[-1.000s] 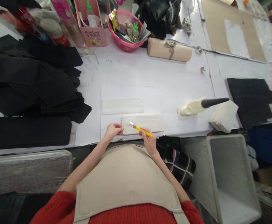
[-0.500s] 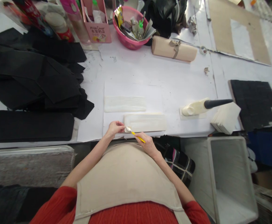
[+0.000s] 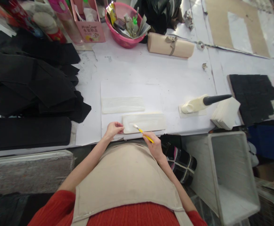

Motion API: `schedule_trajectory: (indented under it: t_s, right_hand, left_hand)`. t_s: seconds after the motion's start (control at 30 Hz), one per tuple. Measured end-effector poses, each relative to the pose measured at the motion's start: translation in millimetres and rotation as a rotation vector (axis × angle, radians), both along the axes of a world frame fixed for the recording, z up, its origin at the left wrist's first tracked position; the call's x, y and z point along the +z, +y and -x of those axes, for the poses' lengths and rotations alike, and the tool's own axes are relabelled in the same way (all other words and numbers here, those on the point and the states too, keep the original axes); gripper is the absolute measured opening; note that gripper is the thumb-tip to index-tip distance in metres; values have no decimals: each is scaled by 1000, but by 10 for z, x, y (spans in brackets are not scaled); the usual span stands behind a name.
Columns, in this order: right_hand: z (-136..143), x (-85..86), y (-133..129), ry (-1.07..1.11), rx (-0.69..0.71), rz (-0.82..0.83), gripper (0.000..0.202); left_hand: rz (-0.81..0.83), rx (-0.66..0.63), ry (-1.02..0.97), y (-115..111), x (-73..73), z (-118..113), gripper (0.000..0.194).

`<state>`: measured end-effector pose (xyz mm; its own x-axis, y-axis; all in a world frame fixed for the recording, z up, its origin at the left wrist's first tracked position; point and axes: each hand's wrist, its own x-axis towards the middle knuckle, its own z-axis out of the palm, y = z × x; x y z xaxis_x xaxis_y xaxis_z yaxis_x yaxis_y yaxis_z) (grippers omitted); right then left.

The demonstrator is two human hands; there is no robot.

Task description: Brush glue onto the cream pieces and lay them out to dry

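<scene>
Yellow on the brush handle (image 3: 148,138), pale bristles at its tip! Off-white for the rectangular strips (image 3: 144,121), streaked whiter across the top. White paper covers the tabletop (image 3: 127,72), and here's solid black on the heap of cut pieces (image 3: 33,81). Bright pink basin (image 3: 125,40), softer peach on the rolled bundle (image 3: 159,45) with its grey-brown tie. Beige apron (image 3: 129,175), red ribbed top (image 3: 125,215), and black-and-grey fabric (image 3: 182,166) crossed by pale bands, with a flash of magenta!
</scene>
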<state>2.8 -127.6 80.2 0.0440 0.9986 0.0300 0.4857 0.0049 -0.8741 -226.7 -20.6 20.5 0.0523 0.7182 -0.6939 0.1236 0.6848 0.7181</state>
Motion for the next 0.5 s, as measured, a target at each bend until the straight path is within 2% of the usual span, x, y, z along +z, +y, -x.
schedule_trajectory:
  t_s: [0.1, 0.23, 0.3, 0.37, 0.5]
  right_hand:
    - [195, -46, 104, -32, 253, -10, 25]
    - [207, -87, 89, -37, 393, 14, 26]
    - [125, -78, 38, -33, 377, 30, 26]
    - [-5, -61, -26, -46, 300, 54, 27]
    - [-411, -36, -187, -109, 17, 79, 27]
  left_hand:
    - [17, 6, -14, 8, 28, -3, 34]
    - [22, 12, -13, 4, 51, -8, 36]
    - [7, 12, -2, -1, 50, -11, 33]
    - [-5, 7, 13, -3, 48, -16, 30]
    - [-9, -12, 28, 3, 59, -26, 28]
